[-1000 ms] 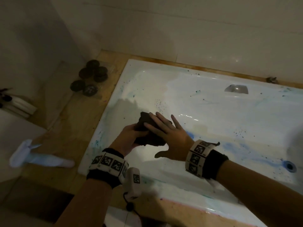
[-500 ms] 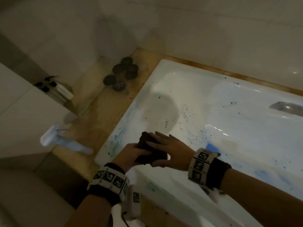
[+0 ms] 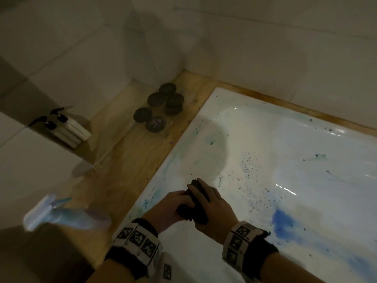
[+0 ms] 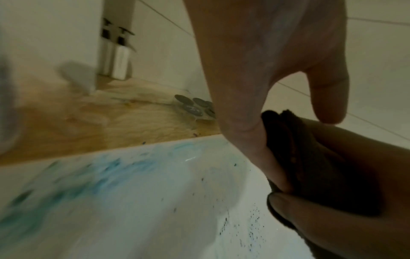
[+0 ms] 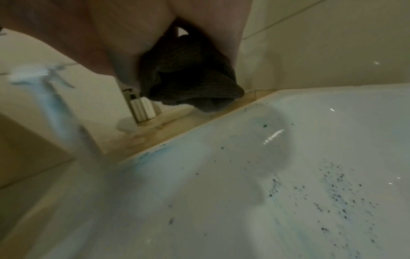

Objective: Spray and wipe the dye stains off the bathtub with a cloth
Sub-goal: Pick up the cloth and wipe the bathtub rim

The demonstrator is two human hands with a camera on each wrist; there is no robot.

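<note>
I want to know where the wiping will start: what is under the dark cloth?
The cloth, held between left hand and right hand, hangs above the bathtub; speckled white enamel lies below. The right hand hides its top.

The room is dim, with a yellow-green cast over the tiled walls [image 3: 265, 48]. The brightest area is the white bathtub [image 3: 306, 180], where small hard glints sit toward 3 o'clock in the head view. A soft rounded shadow falls on the tub's inner slope near centre. The spray bottle [image 3: 61, 215] at 8 o'clock is smeared by motion blur. Both wrist views are grainy and soft: teal stains [image 4: 88, 175] streak at 8 o'clock in the left one, and the right one blurs heavily toward 9 o'clock. Straight tile lines bend near the frame edges.
</note>
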